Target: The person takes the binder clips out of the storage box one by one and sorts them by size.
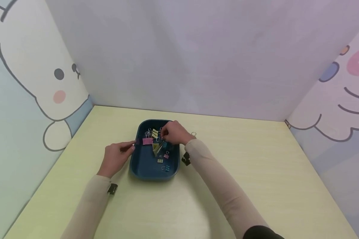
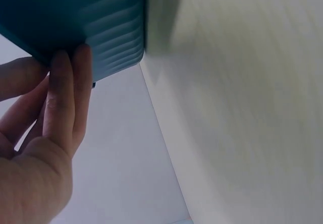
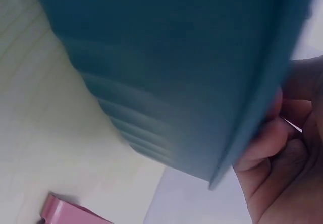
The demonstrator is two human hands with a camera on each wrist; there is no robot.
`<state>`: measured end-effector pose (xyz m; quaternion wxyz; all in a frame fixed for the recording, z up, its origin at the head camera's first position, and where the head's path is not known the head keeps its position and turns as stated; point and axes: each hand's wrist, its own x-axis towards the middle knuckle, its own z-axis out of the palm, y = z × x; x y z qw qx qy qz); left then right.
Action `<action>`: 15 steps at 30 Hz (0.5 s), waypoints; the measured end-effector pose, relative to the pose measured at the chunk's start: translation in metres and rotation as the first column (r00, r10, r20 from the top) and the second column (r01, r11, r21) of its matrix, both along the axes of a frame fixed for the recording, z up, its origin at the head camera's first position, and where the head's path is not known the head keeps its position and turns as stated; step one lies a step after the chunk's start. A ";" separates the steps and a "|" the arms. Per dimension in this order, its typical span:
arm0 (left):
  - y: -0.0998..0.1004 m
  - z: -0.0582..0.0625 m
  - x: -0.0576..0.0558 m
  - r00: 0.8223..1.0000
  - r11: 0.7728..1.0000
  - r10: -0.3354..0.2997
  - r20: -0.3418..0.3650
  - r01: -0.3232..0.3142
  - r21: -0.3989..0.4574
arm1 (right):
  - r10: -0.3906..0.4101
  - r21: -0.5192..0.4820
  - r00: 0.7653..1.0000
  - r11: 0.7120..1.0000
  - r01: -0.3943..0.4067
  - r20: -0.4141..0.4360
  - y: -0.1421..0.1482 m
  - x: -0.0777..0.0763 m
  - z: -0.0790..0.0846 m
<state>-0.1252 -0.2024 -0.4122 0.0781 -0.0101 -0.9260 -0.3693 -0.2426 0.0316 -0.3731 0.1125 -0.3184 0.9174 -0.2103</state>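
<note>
A dark blue tray (image 1: 148,169) with rounded corners stands on the table, holding several binder clips. My left hand (image 1: 115,157) pinches its left rim between thumb and fingers; in the left wrist view those fingers (image 2: 63,93) lie against the ribbed outer wall. Over the tray's right side, my right hand (image 1: 176,133) reaches in with curled fingers, pinching a binder clip by its silver wire handle; the hand partly hides it. Nearby lie a pink clip (image 1: 147,141) and a yellow clip (image 1: 155,149). In the right wrist view, the tray wall (image 3: 151,82) hides the fingertips.
Smaller clips, such as a yellow one (image 1: 160,161) and a blue one (image 1: 167,168), lie toward the tray's near end. Outside the tray, a pink clip (image 3: 75,213) rests on the pale wooden table (image 1: 257,166). Behind the table rises a plain whitish wall (image 1: 197,59).
</note>
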 end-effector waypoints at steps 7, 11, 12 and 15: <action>0.001 0.000 -0.001 1.000 1.000 0.007 -0.005 -0.007 -0.006 | -0.031 -0.042 0.999 0.999 0.030 -0.022 0.010 0.000 0.008; 0.001 0.000 -0.001 1.000 1.000 0.007 -0.007 -0.007 -0.006 | -0.035 -0.082 0.999 0.996 0.033 -0.031 0.015 0.000 0.012; 0.001 0.000 -0.001 1.000 1.000 0.008 -0.005 -0.008 -0.006 | -0.037 -0.090 0.999 0.995 0.034 -0.034 0.016 0.000 0.014; 0.002 -0.001 -0.001 1.000 1.000 0.014 -0.002 -0.014 -0.006 | -0.046 -0.102 0.998 0.994 0.042 -0.041 0.017 0.002 0.018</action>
